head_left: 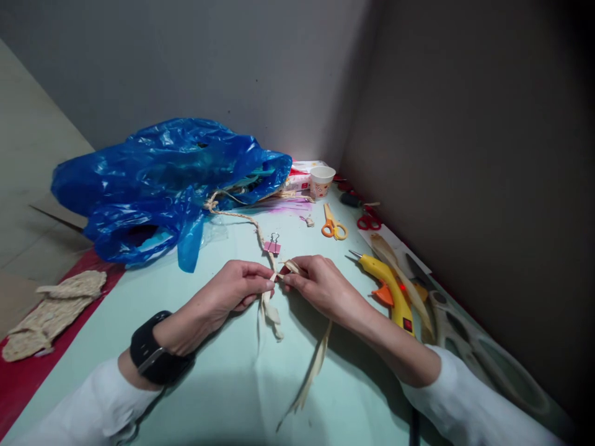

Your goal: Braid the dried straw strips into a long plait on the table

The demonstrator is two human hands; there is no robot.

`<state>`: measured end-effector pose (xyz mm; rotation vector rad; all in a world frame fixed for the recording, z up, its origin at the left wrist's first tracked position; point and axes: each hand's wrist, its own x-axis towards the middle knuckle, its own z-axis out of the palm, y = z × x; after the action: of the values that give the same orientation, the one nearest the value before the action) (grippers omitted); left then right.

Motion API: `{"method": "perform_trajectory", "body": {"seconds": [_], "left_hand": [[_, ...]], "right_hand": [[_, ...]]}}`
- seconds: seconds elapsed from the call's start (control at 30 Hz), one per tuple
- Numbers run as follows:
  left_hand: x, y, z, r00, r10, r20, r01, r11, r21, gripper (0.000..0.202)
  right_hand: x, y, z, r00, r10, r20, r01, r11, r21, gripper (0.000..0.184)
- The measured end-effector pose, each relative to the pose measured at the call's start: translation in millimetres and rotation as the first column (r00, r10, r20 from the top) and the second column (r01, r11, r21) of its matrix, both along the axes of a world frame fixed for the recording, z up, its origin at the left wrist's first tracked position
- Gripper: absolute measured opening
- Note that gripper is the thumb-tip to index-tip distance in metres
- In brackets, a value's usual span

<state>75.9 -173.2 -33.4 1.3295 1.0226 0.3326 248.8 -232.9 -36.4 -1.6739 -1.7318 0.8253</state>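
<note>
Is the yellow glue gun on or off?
The glue gun looks on: a small red light glows on its body.

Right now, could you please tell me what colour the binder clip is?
The binder clip is pink, showing best in the head view.

This looks like a small handicraft corner, though whether it belongs to a home or a workshop cannot be told. Two plain grey walls (209, 68) meet behind a table spread with a smooth, pale mint-green cover (153, 288). Craft tools lie on it: a yellow plastic glue gun (383, 275) with a small red light, orange-and-yellow-handled scissors (331, 223) and red-handled scissors (369, 222). A pink metal binder clip (272, 248) grips a straw-coloured braided cord (259, 233), and a beige, sandal-shaped woven piece (58, 313) lies at the left.
</note>
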Motion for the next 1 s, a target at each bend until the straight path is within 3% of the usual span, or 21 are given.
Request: {"method": "perform_trajectory", "body": {"seconds": [0.23,0.33,0.5,0.6,0.67,0.87,1.0], "left_hand": [[6,7,-4.3,0.993,-0.042,0.112,0.048,0.997,-0.057,0.026],[8,8,-7.7,0.996,-0.013,0.088,0.017,0.999,-0.049,0.017],[10,8,-7.2,0.998,0.03,-0.058,-0.022,0.991,0.133,0.014],[11,8,-7.2,0.997,0.027,-0.077,-0.005,0.964,0.265,0.017],[11,7,-7.6,0.997,0.023,-0.08,0.001,0.959,0.284,0.018],[9,8,-8.9,0.996,0.049,-0.08,-0.038,0.989,0.145,0.017],[5,11,-11.1,0.999,0.036,-0.04,-0.034,0.998,0.056,0.018]], "right_hand": [[-6,-1,-2.0,0.999,-0.023,-0.044,0.024,1.0,0.019,0.02],[-6,-1,-1.9,0.999,-0.025,-0.025,0.025,0.999,0.029,0.021],[-4,-2,-2.2,0.997,-0.044,0.066,0.042,0.999,0.03,0.019],[-5,-2,-3.2,0.99,-0.064,0.122,0.062,0.998,0.027,0.019],[-5,-2,-3.4,0.987,-0.079,0.142,0.076,0.997,0.026,0.019],[-1,0,-0.5,0.993,-0.096,0.075,0.093,0.995,0.043,0.015],[8,2,4.5,0.97,-0.232,-0.074,0.238,0.967,0.089,0.016]]}}
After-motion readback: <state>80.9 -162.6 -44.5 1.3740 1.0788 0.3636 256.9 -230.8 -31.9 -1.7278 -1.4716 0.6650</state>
